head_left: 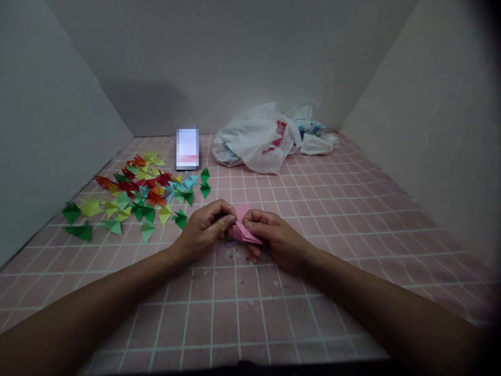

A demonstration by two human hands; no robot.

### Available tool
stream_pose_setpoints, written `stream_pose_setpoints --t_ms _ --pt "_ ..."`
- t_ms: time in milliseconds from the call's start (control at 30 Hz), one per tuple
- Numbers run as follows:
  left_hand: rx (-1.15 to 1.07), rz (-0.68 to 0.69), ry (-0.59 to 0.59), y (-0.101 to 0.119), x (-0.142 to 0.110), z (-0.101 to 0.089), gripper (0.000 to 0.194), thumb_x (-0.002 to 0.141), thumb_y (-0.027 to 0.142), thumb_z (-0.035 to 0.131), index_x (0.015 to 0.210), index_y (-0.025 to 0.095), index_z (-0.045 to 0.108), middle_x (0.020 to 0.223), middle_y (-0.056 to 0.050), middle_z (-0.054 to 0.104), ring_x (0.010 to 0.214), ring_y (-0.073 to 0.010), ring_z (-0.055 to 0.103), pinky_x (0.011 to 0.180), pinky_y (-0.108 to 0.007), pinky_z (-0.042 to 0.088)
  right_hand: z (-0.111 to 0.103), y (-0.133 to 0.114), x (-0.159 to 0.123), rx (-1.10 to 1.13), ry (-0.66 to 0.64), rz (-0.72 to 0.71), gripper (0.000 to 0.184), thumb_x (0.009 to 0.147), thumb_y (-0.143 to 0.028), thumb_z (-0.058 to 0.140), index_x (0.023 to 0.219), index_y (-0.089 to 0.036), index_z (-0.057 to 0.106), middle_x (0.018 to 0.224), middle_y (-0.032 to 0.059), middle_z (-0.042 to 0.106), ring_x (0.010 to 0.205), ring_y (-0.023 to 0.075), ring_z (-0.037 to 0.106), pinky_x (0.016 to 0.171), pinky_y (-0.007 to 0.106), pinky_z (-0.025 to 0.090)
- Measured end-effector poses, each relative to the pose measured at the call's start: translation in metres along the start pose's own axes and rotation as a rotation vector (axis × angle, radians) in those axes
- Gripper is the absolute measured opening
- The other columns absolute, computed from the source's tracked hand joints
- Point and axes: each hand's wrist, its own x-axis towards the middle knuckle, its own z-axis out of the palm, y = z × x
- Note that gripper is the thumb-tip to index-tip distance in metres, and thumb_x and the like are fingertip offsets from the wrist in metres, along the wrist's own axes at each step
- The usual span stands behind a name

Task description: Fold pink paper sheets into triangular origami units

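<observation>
Left hand (211, 224) and right hand (276, 235) angled inward, thumbs uppermost, both closed in a pinch on pink paper (243, 231) between them. Folded papers (143, 211) lie left of both.

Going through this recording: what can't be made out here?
All in the head view:
Pink paper: edges partly covered by the left hand and right hand.
Phone screen: pixelated.
White bag: inside mostly hidden by its crumpled plastic.
Folded papers: overlapping, too jumbled to count.

Bare-fingered left grip (211, 227), bare-fingered right grip (279, 235), bare tapering forearms (113, 284)
</observation>
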Motion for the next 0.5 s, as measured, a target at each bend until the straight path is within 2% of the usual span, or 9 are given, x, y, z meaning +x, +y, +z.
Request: stream_pose_setpoints --t_ms 100,200,433,500 --pt "-0.095 -0.033 -0.047 -0.005 0.000 0.001 0.019 0.093 0.035 0.057 0.084 0.018 0.053 0.065 0.004 0.053 0.056 -0.0094 0.051 0.054 -0.022 0.041 -0.001 0.000 0.000 -0.025 -0.010 -0.008 0.018 0.085 -0.030 0.062 0.075 -0.019 0.051 0.057 -0.0054 0.054 0.041 0.0079 0.049 0.045 0.023 0.046" --pt "-0.210 -0.099 -0.045 -0.008 0.000 0.003 0.021 0.092 0.038 0.058 0.087 0.019 0.052 0.064 0.004 0.055 0.056 -0.0099 0.051 0.055 -0.022 0.039 0.000 0.001 -0.001 -0.060 0.023 -0.034 0.021 0.085 -0.032 0.063 0.078 -0.021 0.048 0.059 -0.0060 0.055 0.042 0.0080 0.048 0.046 0.024 0.047" --pt "-0.260 -0.143 0.120 -0.005 0.000 0.010 0.022 0.091 0.038 0.059 0.085 0.018 0.053 0.064 0.005 0.054 0.057 -0.0092 0.052 0.056 -0.022 0.041 0.006 0.000 -0.004 -0.404 0.236 -0.207 0.018 0.091 -0.032 0.055 0.079 -0.022 0.046 0.063 -0.0055 0.049 0.048 0.0094 0.049 0.048 0.024 0.040" --pt "-0.250 -0.168 0.126 -0.004 -0.001 0.011 0.022 0.088 0.038 0.064 0.086 0.018 0.056 0.067 0.004 0.055 0.057 -0.0090 0.051 0.056 -0.022 0.042 0.006 0.000 -0.005 -0.549 0.306 -0.279 0.017 0.092 -0.031 0.054 0.079 -0.022 0.046 0.066 -0.0046 0.048 0.053 0.0104 0.049 0.051 0.025 0.039"
